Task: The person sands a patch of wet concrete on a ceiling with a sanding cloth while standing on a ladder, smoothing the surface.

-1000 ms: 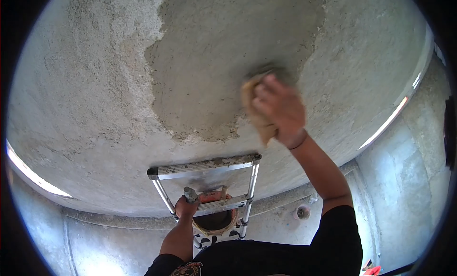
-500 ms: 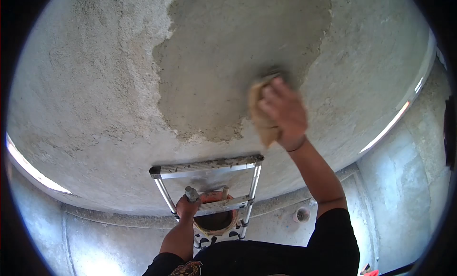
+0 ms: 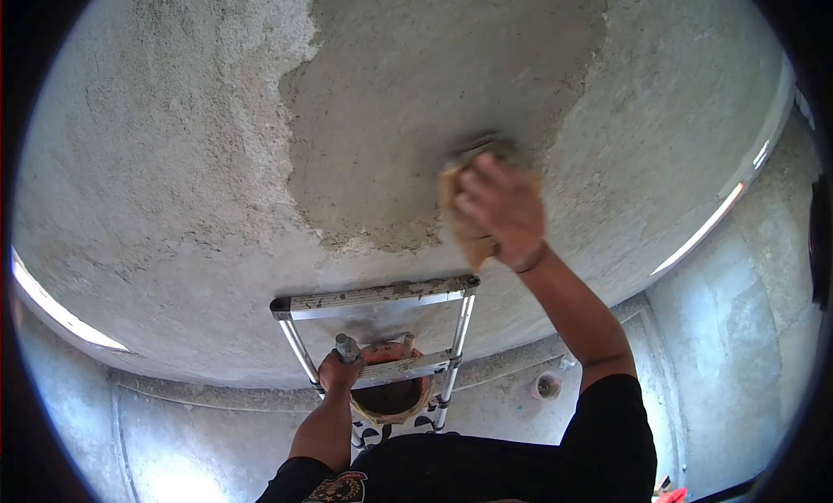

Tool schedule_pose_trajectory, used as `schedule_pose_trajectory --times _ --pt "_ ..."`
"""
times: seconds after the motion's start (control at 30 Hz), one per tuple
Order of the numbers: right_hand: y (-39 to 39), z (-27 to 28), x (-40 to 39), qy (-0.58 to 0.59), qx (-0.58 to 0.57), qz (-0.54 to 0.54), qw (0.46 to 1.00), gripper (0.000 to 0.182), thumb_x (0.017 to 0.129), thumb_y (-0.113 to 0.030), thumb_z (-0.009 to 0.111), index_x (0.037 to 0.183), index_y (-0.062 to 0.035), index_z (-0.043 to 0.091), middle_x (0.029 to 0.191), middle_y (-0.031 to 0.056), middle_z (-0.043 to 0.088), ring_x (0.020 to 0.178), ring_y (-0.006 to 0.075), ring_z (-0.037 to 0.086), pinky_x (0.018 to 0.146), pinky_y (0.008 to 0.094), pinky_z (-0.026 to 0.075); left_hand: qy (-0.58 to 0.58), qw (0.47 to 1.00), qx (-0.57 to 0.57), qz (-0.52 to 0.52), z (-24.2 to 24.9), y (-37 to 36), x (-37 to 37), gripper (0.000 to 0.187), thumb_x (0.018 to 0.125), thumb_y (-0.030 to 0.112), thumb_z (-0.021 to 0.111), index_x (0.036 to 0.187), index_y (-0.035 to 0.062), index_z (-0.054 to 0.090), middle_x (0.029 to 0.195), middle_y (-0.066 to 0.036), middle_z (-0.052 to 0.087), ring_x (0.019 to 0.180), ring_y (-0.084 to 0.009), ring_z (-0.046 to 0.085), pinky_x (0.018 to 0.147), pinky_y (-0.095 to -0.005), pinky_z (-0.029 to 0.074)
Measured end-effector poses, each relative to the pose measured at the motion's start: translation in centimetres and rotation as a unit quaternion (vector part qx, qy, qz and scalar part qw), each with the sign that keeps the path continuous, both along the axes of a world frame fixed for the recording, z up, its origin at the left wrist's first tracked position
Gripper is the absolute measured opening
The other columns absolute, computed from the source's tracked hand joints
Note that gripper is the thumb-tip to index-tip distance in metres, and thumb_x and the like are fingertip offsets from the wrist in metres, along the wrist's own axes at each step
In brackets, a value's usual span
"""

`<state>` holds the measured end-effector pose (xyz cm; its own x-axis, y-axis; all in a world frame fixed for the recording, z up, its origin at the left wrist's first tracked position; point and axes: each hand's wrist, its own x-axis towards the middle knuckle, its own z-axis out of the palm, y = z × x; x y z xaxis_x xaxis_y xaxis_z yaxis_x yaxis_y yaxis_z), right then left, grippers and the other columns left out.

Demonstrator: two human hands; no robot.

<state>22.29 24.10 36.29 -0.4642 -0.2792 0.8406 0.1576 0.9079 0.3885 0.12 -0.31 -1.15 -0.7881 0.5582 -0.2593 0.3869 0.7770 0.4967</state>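
My right hand (image 3: 505,210) presses a tan folded sheet (image 3: 460,215), cloth or paper, against the damp, darker plaster patch (image 3: 373,130) on the wall. Its fingers are slightly blurred, and a flap of the sheet hangs below them. Lower down, my left hand (image 3: 337,371) is closed at the ladder's left side, next to a rung. A grey, mortar-coated handle-like piece (image 3: 347,348) sticks up from its grip; the rest of that piece is hidden.
An aluminium ladder (image 3: 382,303) leans at the wall, its top rung spattered. Behind its lower rung is an orange-rimmed bucket (image 3: 390,409) of grey mix with a stick-like handle (image 3: 409,345). A small pail (image 3: 547,386) stands on the floor at right. Rough plaster (image 3: 191,138) covers the wall's left.
My right hand and the tan sheet have moved slightly left and down across the damp patch. The left hand keeps its hold at the ladder.
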Motion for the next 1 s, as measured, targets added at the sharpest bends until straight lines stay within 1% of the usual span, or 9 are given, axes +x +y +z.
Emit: schedule_pose_trajectory --times 0.13,0.27,0.37,0.43,0.57,0.63,0.67,0.73,1.0 --pt "0.4 7.0 1.5 0.18 0.011 -0.083 0.98 0.03 0.09 -0.006 0.066 0.118 -0.0056 0.073 0.128 0.0143 0.07 0.132 0.0403 0.058 0.112 0.051 0.044 -0.021 1.0 0.016 0.002 -0.1 -0.1 0.1 0.062 0.065 0.059 0.083 0.106 0.014 0.073 0.106 -0.014 0.076 0.103 -0.034 0.072 0.091 -0.0462 0.057" --pt "1.9 5.8 -0.5 0.197 0.005 -0.076 0.977 0.029 0.088 -0.005 0.066 0.116 -0.0052 0.074 0.128 0.015 0.071 0.132 0.0401 0.058 0.113 0.0503 0.044 -0.005 1.0 0.018 0.003 0.2 0.0 0.3 0.062 0.065 0.059 0.083 0.104 0.0125 0.073 0.103 -0.015 0.076 0.101 -0.0343 0.072 0.089 -0.0469 0.058" --pt "0.3 3.2 -1.4 0.128 -0.017 -0.074 0.989 0.025 0.085 -0.008 0.068 0.108 -0.0079 0.077 0.125 0.0123 0.072 0.13 0.0346 0.061 0.106 0.0443 0.049 -0.011 1.0 0.024 -0.005 -0.8 0.0 -0.1 0.066 0.064 0.061 0.083 0.105 0.011 0.073 0.104 -0.015 0.076 0.101 -0.0341 0.072 0.089 -0.0468 0.057" --pt "-0.6 1.2 -1.5 -0.034 -0.012 -0.058 0.998 0.021 0.086 -0.007 0.067 0.105 -0.0078 0.077 0.125 0.0122 0.072 0.13 0.0343 0.062 0.104 0.0436 0.05 -0.01 1.0 0.01 -0.008 -0.2 0.0 0.2 0.067 0.063 0.062 0.083 0.105 0.0104 0.073 0.104 -0.015 0.076 0.101 -0.0341 0.072 0.089 -0.0467 0.057" --pt "-0.7 1.5 0.1 -0.061 -0.01 0.008 0.998 0.028 0.085 -0.011 0.072 0.112 -0.0045 0.075 0.128 0.014 0.071 0.132 0.0382 0.059 0.106 0.0468 0.049 0.005 1.0 0.025 -0.015 -1.0 -0.1 -0.1 0.071 0.063 0.065 0.083 0.105 0.009 0.072 0.103 -0.016 0.076 0.101 -0.0346 0.072 0.088 -0.0465 0.057" --pt "-0.5 4.8 1.2 0.07 0.011 -0.055 0.996 0.026 0.084 -0.005 0.068 0.108 -0.0075 0.076 0.126 0.0109 0.072 0.13 0.0322 0.061 0.107 0.0442 0.048 0.001 1.0 0.024 -0.012 -1.5 0.2 -0.5 0.071 0.063 0.065 0.083 0.105 0.0092 0.072 0.104 -0.017 0.075 0.101 -0.0347 0.072 0.089 -0.0467 0.057" --pt "0.1 6.2 0.9 0.067 0.009 -0.053 0.996 0.026 0.084 -0.005 0.068 0.108 -0.0075 0.076 0.126 0.0109 0.072 0.13 0.0322 0.061 0.107 0.0442 0.048 -0.003 1.0 0.019 -0.012 -1.5 0.0 -0.2 0.071 0.063 0.066 0.084 0.105 0.0093 0.073 0.104 -0.017 0.075 0.101 -0.0349 0.072 0.089 -0.0469 0.057" --pt "1.4 8.1 0.4 0.226 -0.004 -0.032 0.974 0.03 0.082 -0.007 0.071 0.111 -0.0086 0.076 0.127 0.011 0.071 0.131 0.0316 0.061 0.109 0.0464 0.046 -0.01 1.0 0.016 -0.01 -0.3 -0.3 0.2 0.07 0.063 0.065 0.084 0.105 0.0097 0.073 0.104 -0.017 0.075 0.102 -0.0349 0.072 0.089 -0.0468 0.057" --pt "-1.1 0.1 -4.3 0.023 -0.048 -0.032 0.998 0.029 0.084 -0.012 0.07 0.113 -0.0114 0.076 0.127 0.0075 0.072 0.133 0.0298 0.06 0.104 0.0437 0.047 -0.01 1.0 0.018 -0.006 0.7 -0.1 0.6 0.064 0.065 0.06 0.084 0.105 0.0112 0.073 0.103 -0.015 0.076 0.1 -0.0353 0.072 0.088 -0.0473 0.058"
